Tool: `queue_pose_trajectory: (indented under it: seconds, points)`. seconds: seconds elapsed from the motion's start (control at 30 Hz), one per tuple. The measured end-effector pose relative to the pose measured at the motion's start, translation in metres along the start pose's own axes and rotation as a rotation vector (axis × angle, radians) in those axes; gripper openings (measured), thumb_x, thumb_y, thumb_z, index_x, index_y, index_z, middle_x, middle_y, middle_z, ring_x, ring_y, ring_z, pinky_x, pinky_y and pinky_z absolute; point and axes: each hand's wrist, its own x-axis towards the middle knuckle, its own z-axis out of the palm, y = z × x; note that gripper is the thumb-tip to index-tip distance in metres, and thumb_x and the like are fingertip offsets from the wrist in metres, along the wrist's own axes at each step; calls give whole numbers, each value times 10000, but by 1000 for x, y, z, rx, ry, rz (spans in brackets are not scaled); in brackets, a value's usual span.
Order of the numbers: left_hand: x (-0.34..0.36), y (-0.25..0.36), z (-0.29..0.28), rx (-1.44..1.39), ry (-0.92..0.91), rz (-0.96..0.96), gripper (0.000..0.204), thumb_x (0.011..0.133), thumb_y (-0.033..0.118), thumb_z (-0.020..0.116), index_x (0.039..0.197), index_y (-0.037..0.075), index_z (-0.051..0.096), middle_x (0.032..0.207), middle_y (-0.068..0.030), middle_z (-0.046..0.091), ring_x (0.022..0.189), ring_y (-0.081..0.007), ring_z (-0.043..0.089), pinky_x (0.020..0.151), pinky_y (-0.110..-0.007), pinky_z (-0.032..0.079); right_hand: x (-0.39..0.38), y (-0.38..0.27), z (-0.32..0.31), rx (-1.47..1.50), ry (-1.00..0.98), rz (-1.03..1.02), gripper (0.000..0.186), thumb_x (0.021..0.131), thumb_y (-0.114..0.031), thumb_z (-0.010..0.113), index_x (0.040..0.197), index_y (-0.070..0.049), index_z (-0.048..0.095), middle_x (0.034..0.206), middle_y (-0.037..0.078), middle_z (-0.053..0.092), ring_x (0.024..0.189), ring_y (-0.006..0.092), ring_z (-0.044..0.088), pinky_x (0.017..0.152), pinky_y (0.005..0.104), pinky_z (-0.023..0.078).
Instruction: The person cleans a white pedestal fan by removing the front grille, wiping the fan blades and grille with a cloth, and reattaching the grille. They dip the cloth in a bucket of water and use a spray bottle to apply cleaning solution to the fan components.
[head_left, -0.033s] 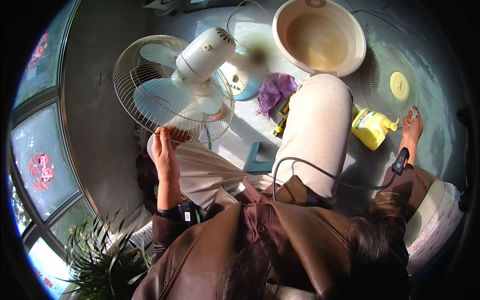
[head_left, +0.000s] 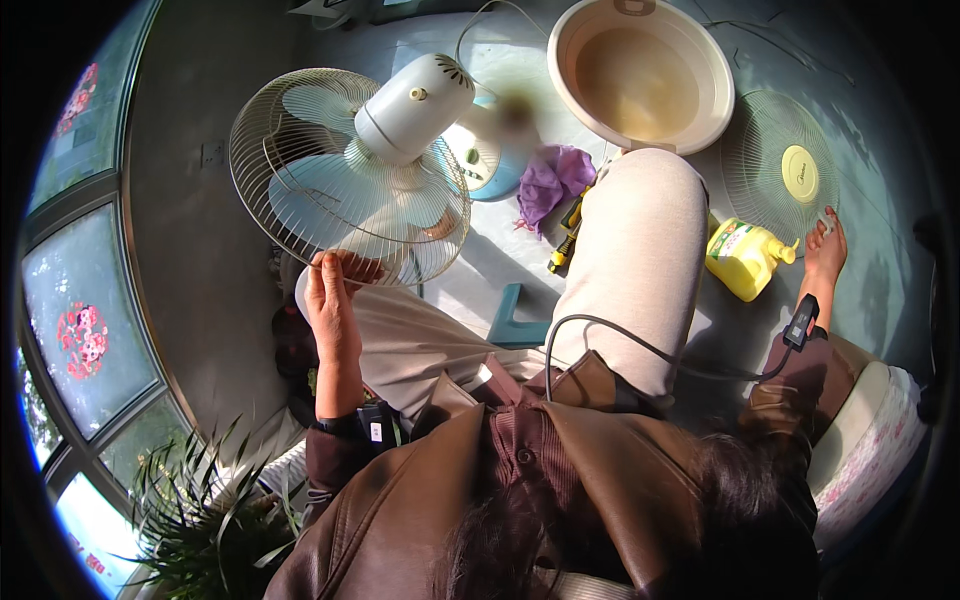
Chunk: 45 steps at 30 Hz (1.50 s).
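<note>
An electric fan (head_left: pixel 415 110) with a white motor housing and pale blue blades leans toward my left side. My left hand (head_left: pixel 338 310) grips the lower rim of its wire cage (head_left: pixel 250 190), the fingers curled behind the wires. Out to the right, a loose round front grille (head_left: pixel 745 150) with a yellow centre disc lies on the floor. My right hand (head_left: pixel 825 250) is at its near edge with fingers bent. Something small and pale shows at those fingertips, too small to name. Beside that hand a yellow pump bottle (head_left: pixel 742 262) lies tilted.
Beyond my knee stands a large basin (head_left: pixel 562 80) of cloudy water. A purple cloth (head_left: pixel 545 190) and a yellow-black tool (head_left: pixel 563 250) lie near the fan's blue-white base (head_left: pixel 485 165). A potted plant (head_left: pixel 210 520) and windows are at left; a cushioned seat (head_left: pixel 870 450) is at right.
</note>
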Motion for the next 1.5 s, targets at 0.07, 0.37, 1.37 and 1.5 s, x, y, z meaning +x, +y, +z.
queue_pose_trajectory:
  seconds: [0.07,0.37,1.37,1.5]
  points:
    - [0,0,1,14,17,-1,277,1085,300,467,1071,43,570,953,-54,635,836,-202,673,781,-370,575,-20,-17,46,-56,22,-14,252,1047,-238,530,1086,-5,618,693,-4,440,501,64,285,444,233,247]
    - [4,-5,-4,-1,-32,36,310,1081,296,479,1070,4,581,921,-92,659,812,-223,700,761,-362,585,-111,-113,233,-258,-433,-129,285,1029,-295,582,1117,-34,653,877,17,611,669,45,476,589,199,370]
    - [3,2,-5,-227,-208,-51,354,1096,287,413,1305,13,490,1224,-211,659,1104,-308,680,924,-413,553,-399,63,441,-337,-1224,-148,218,898,-141,742,1032,-24,616,798,-17,618,719,39,540,645,226,458]
    - [2,3,-3,-306,-242,-79,349,1094,261,431,1281,-24,507,1194,-193,672,1055,-271,693,951,-394,548,-398,27,516,-64,-1139,-443,263,880,-157,757,1088,-39,650,966,61,693,836,116,669,772,270,546]
